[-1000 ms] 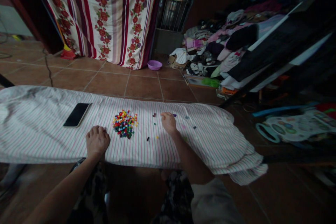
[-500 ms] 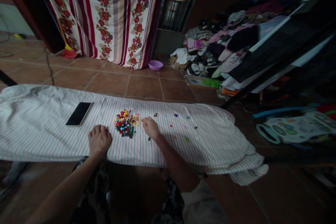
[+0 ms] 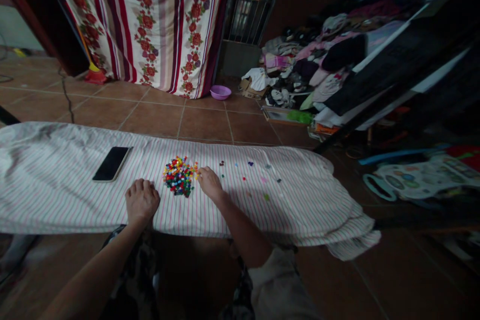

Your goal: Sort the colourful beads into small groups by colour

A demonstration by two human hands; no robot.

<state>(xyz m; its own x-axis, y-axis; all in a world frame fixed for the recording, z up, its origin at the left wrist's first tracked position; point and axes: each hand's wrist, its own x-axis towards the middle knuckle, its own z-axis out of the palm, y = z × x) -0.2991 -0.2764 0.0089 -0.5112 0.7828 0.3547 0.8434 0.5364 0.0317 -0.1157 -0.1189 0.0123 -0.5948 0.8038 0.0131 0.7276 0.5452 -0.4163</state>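
A heap of small multicoloured beads or bricks [image 3: 178, 177], too small to tell exactly, lies on the striped cloth [image 3: 210, 220]. My right hand [image 3: 210, 182] is at the heap's right edge, fingertips pinched together by a few orange and yellow pieces. Whatever is between those fingertips is hidden. My left hand [image 3: 141, 200] rests palm down on the cloth, left of the heap, fingers lying loosely on it and holding nothing. To the right lie small sorted bits: dark brown pieces [image 3: 222, 163], purple pieces [image 3: 251, 163], a red piece [image 3: 244, 178] and green pieces [image 3: 266, 197].
A phone [image 3: 111, 164] lies on the cloth at the left. Beyond it are a tiled floor [image 3: 157, 115], a floral curtain [image 3: 150, 25], a purple basin [image 3: 220, 92] and a red broom [image 3: 96, 76]. Clothes [image 3: 315, 60] are piled at the back right.
My right hand has moved a little left, up to the edge of the heap. A dark green piece once beneath its wrist is seen beside the hand. My left hand stays put.
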